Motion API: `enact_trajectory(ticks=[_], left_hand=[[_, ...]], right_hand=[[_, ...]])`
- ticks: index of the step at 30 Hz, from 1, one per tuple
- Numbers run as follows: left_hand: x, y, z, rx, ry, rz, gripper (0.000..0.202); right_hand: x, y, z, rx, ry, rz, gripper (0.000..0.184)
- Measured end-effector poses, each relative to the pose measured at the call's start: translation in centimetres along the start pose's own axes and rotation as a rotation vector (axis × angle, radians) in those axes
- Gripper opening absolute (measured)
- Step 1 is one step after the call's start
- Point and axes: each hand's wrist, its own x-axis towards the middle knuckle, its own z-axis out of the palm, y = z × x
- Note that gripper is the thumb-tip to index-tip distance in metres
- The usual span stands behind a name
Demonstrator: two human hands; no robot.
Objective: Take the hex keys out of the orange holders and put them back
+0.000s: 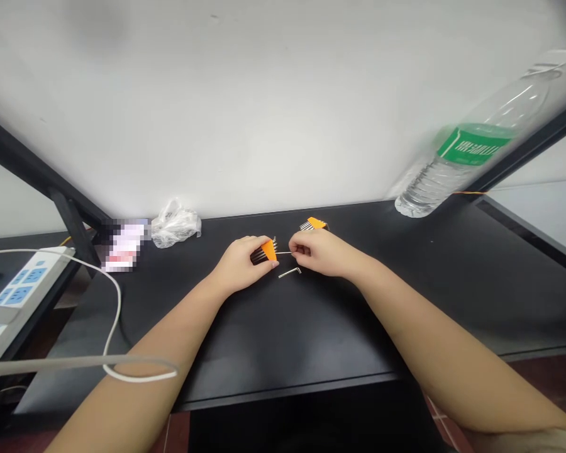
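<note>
Two hands sit close together over the black counter [283, 333]: the left hand [239, 264] curls shut around an orange hex key holder [268, 250], the right hand [314, 251] pinches a thin hex key [283, 253], and a loose hex key [289, 272] lies just nearer.

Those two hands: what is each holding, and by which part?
The left hand grips an orange hex key holder by its body; the right hand pinches a thin hex key by its end.
</note>
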Motion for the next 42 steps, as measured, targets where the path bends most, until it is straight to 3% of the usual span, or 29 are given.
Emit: enact_trajectory(ticks=[7, 12, 19, 26, 33, 35, 40, 42], left_hand=[[0.1, 0.4, 0.0, 0.049, -0.022, 0.057, 0.032], [0.2, 0.7, 0.2, 0.075, -0.013, 0.087, 0.030], [0.1, 0.5, -0.1, 0.050, 0.012, 0.034, 0.031], [0.0, 0.4, 0.1, 0.028, 0.006, 0.046, 0.033], [0.0, 0.6, -0.1, 0.004, 0.004, 0.012, 0.036], [0.0, 0.5, -0.1, 0.016, 0.006, 0.012, 0.039], [0.0, 0.1, 0.1, 0.045, -0.004, 0.016, 0.041], [0.0, 0.0, 0.1, 0.052, -0.009, 0.027, 0.039]], right_hand=[[0.0, -0.3, 0.1, -0.113, 0.103, -0.117, 0.017], [0.4, -1.1, 1.3, 0.008, 0.112, -0.171, 0.018], [0.6, -1.3, 2.1, 0.130, 0.203, -0.056, 0.012], [0.8, -1.4, 2.6, 0.140, 0.175, -0.109, 0.015], [0.9, 0.0, 2.2, -0.078, 0.192, -0.010, 0.011], [0.6, 0.6, 1.5, -0.126, 0.158, 0.026, 0.009], [-0.1, 1.5, -0.1, -0.025, -0.131, 0.025, 0.013], [-0.2, 1.5, -0.3, -0.002, -0.190, 0.029, 0.014]])
